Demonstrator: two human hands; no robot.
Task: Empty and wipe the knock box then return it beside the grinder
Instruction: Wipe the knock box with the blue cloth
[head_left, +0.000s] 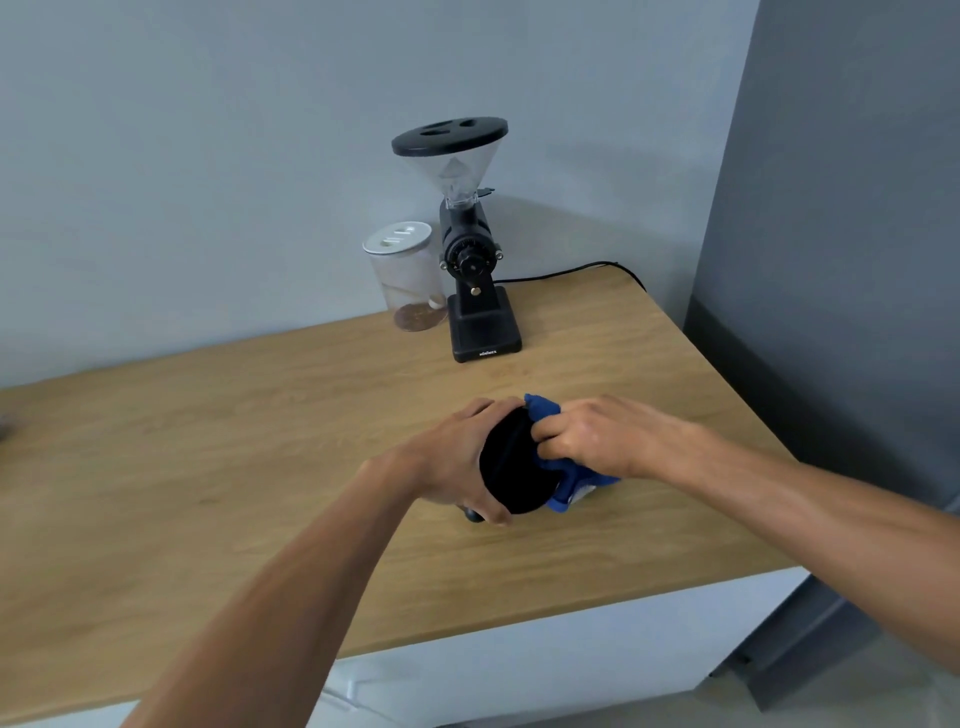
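Head: L hand (457, 457) round knock box (511, 467)

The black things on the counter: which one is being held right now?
The knock box: the left hand grips it while the right hand presses a blue cloth against it. The black grinder stands untouched by the wall.

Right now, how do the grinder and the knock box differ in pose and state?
The grinder stands upright at the back of the wooden counter, untouched; the knock box is tilted on its side near the front edge. The grinder is free of any grip, while the knock box is held by the left hand as the right hand presses a blue cloth against it. Both are black.
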